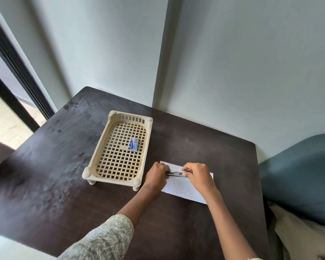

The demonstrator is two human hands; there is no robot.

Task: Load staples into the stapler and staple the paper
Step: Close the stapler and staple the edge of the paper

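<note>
Dark tabletop [45,166]: left hand [156,175] and right hand [197,173] grip stapler [174,173] over paper [180,186]; loading apparently underway, closing likely next.

The worktop [195,147] is dark brown, streaked pale. On it a cream tray [94,162] has a square lattice floor; its small box [134,144] looks blue and white. The paper [180,188] is white with faint dashes. At 7 o'clock, a grey-white patterned sleeve [105,239].
</note>
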